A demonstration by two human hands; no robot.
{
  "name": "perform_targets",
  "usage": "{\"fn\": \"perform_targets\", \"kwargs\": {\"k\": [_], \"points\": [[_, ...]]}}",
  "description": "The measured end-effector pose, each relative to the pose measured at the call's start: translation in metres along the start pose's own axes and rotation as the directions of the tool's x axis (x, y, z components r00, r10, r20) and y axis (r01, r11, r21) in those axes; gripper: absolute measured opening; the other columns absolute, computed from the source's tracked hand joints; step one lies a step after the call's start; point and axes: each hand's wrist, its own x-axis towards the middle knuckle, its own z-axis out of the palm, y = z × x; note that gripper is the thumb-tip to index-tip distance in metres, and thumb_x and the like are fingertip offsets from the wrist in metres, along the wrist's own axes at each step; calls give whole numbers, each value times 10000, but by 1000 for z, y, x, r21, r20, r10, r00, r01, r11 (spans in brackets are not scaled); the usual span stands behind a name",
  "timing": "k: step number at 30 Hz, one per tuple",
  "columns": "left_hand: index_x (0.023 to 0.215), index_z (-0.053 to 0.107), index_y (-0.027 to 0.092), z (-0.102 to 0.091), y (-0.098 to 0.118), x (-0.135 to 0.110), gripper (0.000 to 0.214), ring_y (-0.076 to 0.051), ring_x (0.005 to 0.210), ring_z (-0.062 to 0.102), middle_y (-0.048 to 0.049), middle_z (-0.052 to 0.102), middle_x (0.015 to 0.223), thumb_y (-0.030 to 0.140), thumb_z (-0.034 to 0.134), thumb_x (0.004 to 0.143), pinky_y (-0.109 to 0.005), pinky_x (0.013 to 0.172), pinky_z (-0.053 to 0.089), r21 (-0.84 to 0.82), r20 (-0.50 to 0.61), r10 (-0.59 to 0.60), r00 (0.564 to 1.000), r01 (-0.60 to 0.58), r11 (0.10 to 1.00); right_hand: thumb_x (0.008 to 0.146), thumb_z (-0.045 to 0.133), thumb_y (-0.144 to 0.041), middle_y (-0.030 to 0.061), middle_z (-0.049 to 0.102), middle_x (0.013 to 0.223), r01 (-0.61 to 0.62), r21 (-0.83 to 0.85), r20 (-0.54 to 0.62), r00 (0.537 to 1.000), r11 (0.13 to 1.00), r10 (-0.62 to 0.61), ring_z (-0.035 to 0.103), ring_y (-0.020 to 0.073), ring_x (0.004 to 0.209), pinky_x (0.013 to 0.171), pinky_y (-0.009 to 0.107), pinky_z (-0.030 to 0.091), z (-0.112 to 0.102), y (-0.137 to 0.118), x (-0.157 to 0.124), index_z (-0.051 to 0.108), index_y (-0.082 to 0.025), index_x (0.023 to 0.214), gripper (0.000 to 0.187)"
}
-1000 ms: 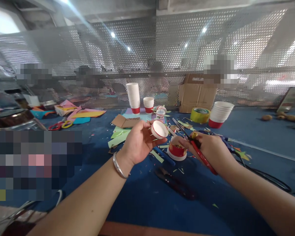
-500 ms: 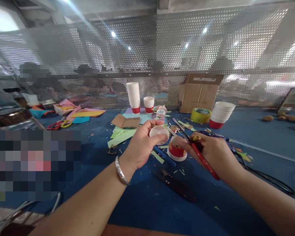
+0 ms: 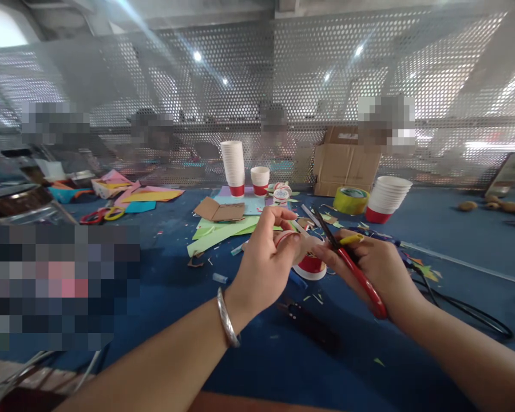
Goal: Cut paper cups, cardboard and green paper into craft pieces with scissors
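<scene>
My left hand [image 3: 268,260] is closed round a small cut-off paper cup piece with a red rim [image 3: 288,236], mostly hidden by the fingers. My right hand [image 3: 369,266] grips red-and-yellow scissors [image 3: 347,263], blades apart and pointing up-left toward that piece. Just behind both hands a red-and-white cut cup [image 3: 311,266] stands on the blue table [image 3: 257,355]. Both hands nearly touch above it.
Stacks of white cups with red bases [image 3: 233,167] [image 3: 386,199], a single cup [image 3: 260,181], yellow tape [image 3: 349,200] and a cardboard box [image 3: 345,163] sit farther back. Coloured paper [image 3: 223,232], another pair of scissors [image 3: 103,216], dark pliers [image 3: 304,323] and a black cable [image 3: 472,312] lie around.
My left hand turned the cup piece and moved right toward the scissors. My right hand raised the scissors and their blades came apart next to the piece.
</scene>
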Motion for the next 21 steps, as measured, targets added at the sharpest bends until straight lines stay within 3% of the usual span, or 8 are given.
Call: {"fn": "perform_targets", "kwargs": {"k": [5,10,12,15,19,21], "points": [[1120,517,213,6,8,-8,202,-152,850,615,-65,595,1051,268,596,943,-295,764,545,-92,193,42,980,-24,995,820,681,-391,-33,548,560,28,173,5,1000,985,-29,456,97,442,405,205,357,3,0,-4,631,-181,694,249],[1239,552,209,-7,15,-5,376,-177,948,620,-79,633,1082,254,682,888,-304,826,535,-216,460,24,888,86,973,797,694,-307,-57,520,547,-46,217,37,999,975,39,431,81,417,380,183,346,-2,-1,-5,630,-185,768,141],[1205,602,191,-13,15,0,332,-182,971,621,-92,628,1119,290,680,898,-307,841,535,-229,487,20,873,105,968,790,695,-307,-60,512,527,-55,230,36,998,972,48,424,77,400,366,180,331,-3,-2,-5,620,-185,742,151],[1107,646,181,-18,13,4,274,-183,992,611,-95,610,1167,331,708,886,-298,841,523,-186,494,59,867,40,982,775,694,-279,-75,474,467,-58,230,56,997,972,47,404,75,364,352,179,311,-2,-1,-3,621,-185,738,125],[1265,564,226,-18,11,3,457,-200,1045,615,-86,629,1198,312,750,857,-321,891,503,-78,536,20,844,26,997,763,675,-231,-56,548,521,-49,207,47,998,977,40,461,86,394,388,186,357,-2,4,-2,638,-176,761,66],[1292,558,228,-17,11,2,509,-209,1064,612,-87,641,1208,310,772,837,-326,909,488,-35,515,1,857,20,999,767,679,-235,-54,554,528,-51,203,39,998,978,44,471,91,399,403,195,371,-2,5,-2,666,-170,794,72]]}}
